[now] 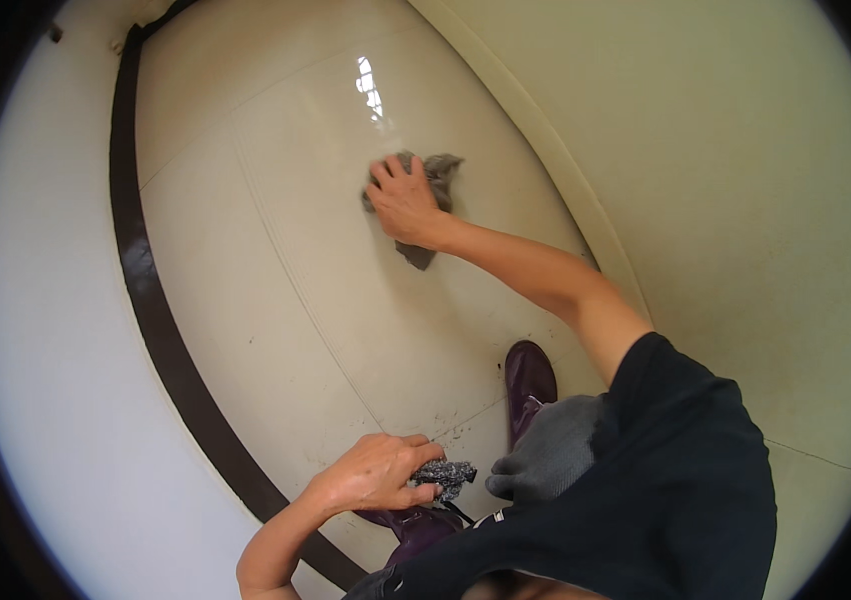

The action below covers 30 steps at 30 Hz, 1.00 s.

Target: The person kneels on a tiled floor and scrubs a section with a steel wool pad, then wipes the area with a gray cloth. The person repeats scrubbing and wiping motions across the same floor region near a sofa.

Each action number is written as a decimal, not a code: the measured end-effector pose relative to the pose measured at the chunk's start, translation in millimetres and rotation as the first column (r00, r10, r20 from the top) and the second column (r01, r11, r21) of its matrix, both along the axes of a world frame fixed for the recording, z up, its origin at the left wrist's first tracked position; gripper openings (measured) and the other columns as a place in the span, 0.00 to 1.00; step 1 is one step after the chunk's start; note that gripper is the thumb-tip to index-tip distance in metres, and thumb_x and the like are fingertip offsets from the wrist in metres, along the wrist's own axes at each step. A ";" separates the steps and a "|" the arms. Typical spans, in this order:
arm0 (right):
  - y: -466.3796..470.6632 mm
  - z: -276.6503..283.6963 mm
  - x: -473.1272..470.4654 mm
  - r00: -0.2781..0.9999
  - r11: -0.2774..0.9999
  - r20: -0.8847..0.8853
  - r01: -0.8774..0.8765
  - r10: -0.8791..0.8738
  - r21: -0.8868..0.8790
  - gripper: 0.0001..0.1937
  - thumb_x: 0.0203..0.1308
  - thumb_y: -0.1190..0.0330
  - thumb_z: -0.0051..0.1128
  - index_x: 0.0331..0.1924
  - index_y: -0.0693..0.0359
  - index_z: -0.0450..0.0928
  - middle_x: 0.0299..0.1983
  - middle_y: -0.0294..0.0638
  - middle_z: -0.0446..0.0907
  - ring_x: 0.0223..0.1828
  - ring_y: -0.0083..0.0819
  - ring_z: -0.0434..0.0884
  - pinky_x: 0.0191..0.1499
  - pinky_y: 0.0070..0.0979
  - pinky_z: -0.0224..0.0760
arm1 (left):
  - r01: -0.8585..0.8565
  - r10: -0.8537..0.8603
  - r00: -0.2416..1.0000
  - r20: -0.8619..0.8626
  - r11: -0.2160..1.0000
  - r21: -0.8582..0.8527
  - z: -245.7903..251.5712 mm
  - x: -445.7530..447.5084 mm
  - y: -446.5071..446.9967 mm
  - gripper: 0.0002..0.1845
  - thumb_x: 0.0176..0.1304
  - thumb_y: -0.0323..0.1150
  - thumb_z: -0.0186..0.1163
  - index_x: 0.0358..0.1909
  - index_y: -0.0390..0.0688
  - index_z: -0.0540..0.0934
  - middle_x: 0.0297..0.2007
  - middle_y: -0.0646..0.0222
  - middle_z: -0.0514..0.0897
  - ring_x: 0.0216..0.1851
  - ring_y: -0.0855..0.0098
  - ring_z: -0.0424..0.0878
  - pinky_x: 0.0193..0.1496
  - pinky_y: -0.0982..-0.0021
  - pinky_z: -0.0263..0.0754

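Observation:
On the pale tiled floor (305,195), my right hand (404,201) presses down on a crumpled grey-brown cloth (442,176) with its fingers spread over it. Loose corners of the cloth stick out beyond the fingertips and below the palm. Close to my body, my left hand (384,472) grips a grey, mesh-like scouring pad (449,478) between thumb and fingers. Part of the pad is hidden inside that hand.
A dark skirting strip (163,322) runs along the white wall (58,337) at left. To the right is a cream wall or panel (695,165). Purple boots (530,375) stand on the floor beside dark specks of dirt (455,431). Light reflects off the far floor.

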State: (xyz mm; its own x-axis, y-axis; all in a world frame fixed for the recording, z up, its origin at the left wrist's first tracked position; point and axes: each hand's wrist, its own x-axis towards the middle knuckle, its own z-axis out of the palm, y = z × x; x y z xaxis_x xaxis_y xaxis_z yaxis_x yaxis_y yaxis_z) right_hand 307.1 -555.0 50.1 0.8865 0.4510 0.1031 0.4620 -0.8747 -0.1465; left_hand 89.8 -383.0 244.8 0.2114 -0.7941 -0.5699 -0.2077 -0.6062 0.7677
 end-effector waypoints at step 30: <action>-206.2 -85.1 -336.9 0.317 0.408 -0.260 0.765 -0.912 -0.498 0.43 0.70 0.47 0.51 0.80 0.59 0.44 0.77 0.55 0.52 0.74 0.56 0.57 0.68 0.60 0.57 | -0.044 0.047 0.998 0.030 0.995 -0.085 -4.1 -1.3 13.6 0.20 0.58 0.45 0.64 0.44 0.39 0.81 0.36 0.58 0.82 0.36 0.51 0.82 0.39 0.54 0.75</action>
State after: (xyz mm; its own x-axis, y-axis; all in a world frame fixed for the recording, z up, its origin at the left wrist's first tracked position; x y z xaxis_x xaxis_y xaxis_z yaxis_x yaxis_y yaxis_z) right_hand -29.7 -761.2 -35.1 0.6837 -0.6290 -0.3701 -0.6052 -0.7720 0.1942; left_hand 88.6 -369.4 240.7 0.2650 -0.8284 -0.4934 -0.2063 -0.5486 0.8103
